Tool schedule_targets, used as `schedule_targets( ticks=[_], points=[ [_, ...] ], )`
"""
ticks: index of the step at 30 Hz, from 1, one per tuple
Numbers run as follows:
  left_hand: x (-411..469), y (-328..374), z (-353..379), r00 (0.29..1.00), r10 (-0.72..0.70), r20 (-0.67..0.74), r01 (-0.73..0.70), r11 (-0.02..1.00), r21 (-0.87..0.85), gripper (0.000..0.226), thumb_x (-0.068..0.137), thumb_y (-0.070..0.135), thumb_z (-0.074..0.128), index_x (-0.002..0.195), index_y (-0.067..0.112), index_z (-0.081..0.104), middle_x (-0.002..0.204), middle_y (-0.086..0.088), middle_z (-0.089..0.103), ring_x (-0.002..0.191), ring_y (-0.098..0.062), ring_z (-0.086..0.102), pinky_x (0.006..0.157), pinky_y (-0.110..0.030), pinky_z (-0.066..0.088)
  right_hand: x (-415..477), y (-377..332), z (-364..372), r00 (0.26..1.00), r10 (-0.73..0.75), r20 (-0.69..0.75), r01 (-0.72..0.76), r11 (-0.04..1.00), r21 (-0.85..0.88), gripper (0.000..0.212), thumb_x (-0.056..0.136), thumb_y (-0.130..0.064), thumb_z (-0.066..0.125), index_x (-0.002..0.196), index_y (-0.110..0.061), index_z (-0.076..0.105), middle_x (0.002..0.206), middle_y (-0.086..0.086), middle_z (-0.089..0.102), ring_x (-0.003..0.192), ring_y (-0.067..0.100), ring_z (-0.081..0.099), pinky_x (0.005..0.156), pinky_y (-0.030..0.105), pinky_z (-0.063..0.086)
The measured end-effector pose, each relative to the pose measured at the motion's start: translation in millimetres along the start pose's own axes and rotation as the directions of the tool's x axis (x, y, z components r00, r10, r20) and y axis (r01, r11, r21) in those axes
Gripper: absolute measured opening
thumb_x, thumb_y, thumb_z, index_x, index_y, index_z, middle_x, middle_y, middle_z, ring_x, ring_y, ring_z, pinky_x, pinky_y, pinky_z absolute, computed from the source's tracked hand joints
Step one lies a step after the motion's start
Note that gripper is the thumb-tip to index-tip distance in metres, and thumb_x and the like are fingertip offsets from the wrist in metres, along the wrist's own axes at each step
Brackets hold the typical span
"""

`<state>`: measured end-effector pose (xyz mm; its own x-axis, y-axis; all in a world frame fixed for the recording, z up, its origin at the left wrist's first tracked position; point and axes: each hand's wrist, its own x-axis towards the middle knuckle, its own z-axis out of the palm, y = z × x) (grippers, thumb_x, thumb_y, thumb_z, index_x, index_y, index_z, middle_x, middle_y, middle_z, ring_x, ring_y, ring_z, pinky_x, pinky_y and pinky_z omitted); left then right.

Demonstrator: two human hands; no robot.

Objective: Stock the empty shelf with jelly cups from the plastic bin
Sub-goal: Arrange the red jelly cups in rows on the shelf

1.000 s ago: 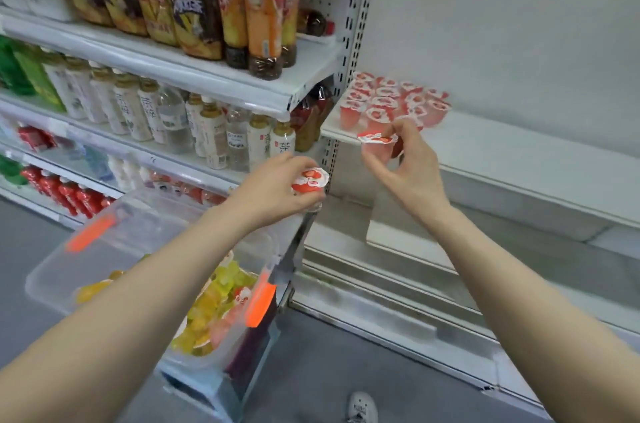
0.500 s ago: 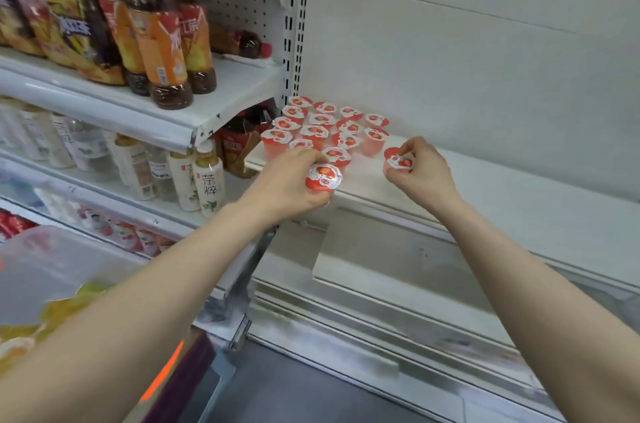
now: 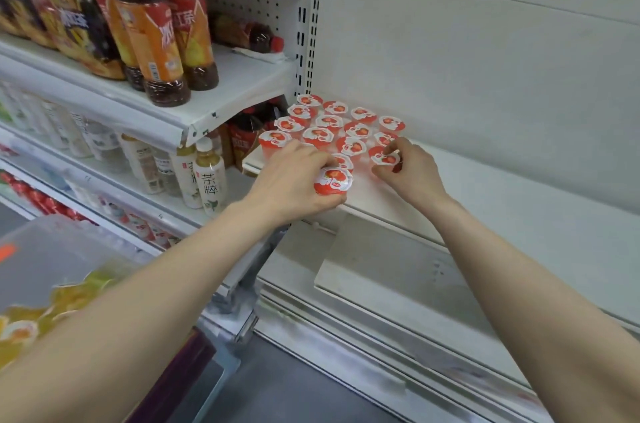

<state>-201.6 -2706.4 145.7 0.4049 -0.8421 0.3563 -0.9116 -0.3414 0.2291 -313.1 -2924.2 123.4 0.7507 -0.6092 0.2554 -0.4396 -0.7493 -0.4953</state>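
At the shelf (image 3: 485, 200), left hand (image 3: 294, 176) grips one jelly cup (image 3: 333, 181); right hand (image 3: 412, 169) pinches a second cup (image 3: 385, 158).

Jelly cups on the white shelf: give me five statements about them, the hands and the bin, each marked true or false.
1. The left hand holds a red-lidded jelly cup at the front edge of the white shelf. True.
2. The right hand is empty. False: it pinches a second jelly cup beside the group.
3. The shelved jelly cups stand grouped at the shelf's left end. True.
4. Those shelved cups have yellow lids. False: their lids are red and white.
5. The plastic bin sits on the white shelf. False: it is at lower left, off the shelf.
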Motion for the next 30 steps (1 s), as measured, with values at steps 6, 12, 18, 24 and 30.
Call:
schedule_targets(
  ticks=[6,12,18,24,30],
  points=[
    [19,21,7,1.0,0.012,-0.026,-0.013,1.0,-0.027,0.051,0.073,0.064,0.058,0.111,0.03,0.064,0.106,0.012,0.065,0.104,-0.016,0.047,0.086,-0.033,0.044,-2,9,-12,0.995,-0.081,0.064,0.086,0.993,-0.08,0.034,0.082,-0.045,0.067,0.112,-0.03,0.059,0.11,0.005,0.055,0.093,0.025,0.06,0.083,0.032,0.045],
    [45,42,20,0.999,0.045,-0.009,-0.045,0.998,0.048,0.056,0.075,0.063,0.055,0.114,0.025,0.067,0.109,0.006,0.068,0.108,-0.021,0.049,0.089,-0.036,0.044,-4,30,-38,0.971,-0.234,0.039,0.237,0.946,-0.223,0.037,0.089,-0.038,0.062,0.124,-0.026,0.062,0.128,0.005,0.052,0.115,0.025,0.051,0.095,0.036,0.044],
    [51,43,41,0.999,0.034,0.032,-0.038,0.99,0.133,0.056,0.075,0.062,0.057,0.112,0.022,0.066,0.11,0.003,0.067,0.114,-0.024,0.047,0.098,-0.036,0.037,-4,47,-46,0.969,-0.249,-0.005,0.236,0.927,-0.292,0.038,0.091,-0.034,0.061,0.127,-0.021,0.061,0.128,0.007,0.054,0.116,0.028,0.049,0.097,0.04,0.043],
    [50,46,46,1.0,0.008,0.013,-0.01,0.986,0.168,0.06,0.079,0.065,0.054,0.118,0.02,0.064,0.117,0.001,0.065,0.116,-0.024,0.046,0.098,-0.038,0.039,-4,48,-46,0.966,-0.257,-0.026,0.237,0.923,-0.303,0.04,0.091,-0.032,0.062,0.128,-0.017,0.06,0.127,0.01,0.055,0.114,0.032,0.051,0.097,0.043,0.044],
    [47,45,40,1.0,0.01,0.016,-0.013,0.984,0.176,0.067,0.077,0.071,0.054,0.122,0.022,0.063,0.123,0.001,0.062,0.121,-0.025,0.045,0.1,-0.038,0.038,-8,36,-51,0.961,-0.274,-0.029,0.25,0.911,-0.327,0.042,0.092,-0.033,0.06,0.131,-0.018,0.056,0.127,0.012,0.056,0.115,0.033,0.051,0.096,0.045,0.044]
  ],
)
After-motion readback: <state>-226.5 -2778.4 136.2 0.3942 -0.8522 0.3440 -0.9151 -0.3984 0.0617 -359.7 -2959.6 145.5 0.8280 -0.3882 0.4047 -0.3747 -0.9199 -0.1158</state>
